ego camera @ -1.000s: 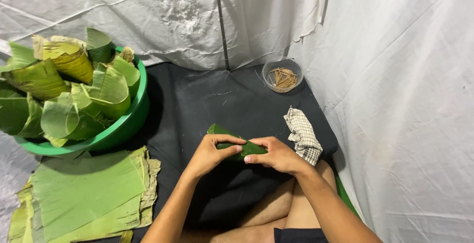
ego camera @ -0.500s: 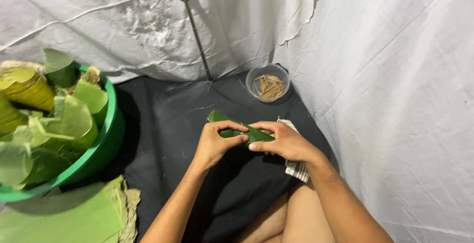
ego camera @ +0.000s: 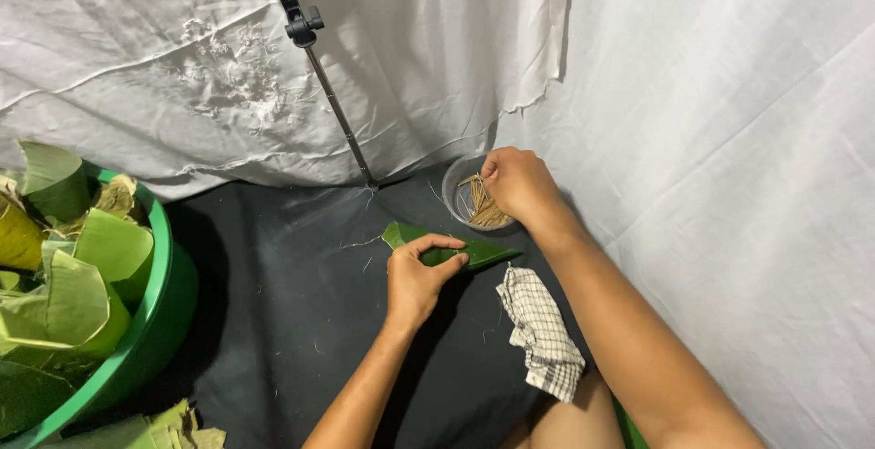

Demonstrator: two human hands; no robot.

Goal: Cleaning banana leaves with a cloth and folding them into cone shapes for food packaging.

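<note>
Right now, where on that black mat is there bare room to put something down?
Bare black mat lies between the green basin and the left hand. It is crowded around the folded leaf, checked cloth and stick bowl.

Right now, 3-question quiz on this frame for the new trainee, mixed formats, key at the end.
1. True or false: the left hand pins the folded green leaf against the black cloth.
2. Where are the right hand's fingers?
A. on the checked cloth
B. in the small clear bowl of thin sticks
C. on the green basin
3. Fill in: the checked cloth lies just ____ the folded leaf's tip, on the person's side.

Key:
1. True
2. B; the fingers pinch at the sticks in the bowl beside the white sheet.
3. below (nearer the person)
</note>
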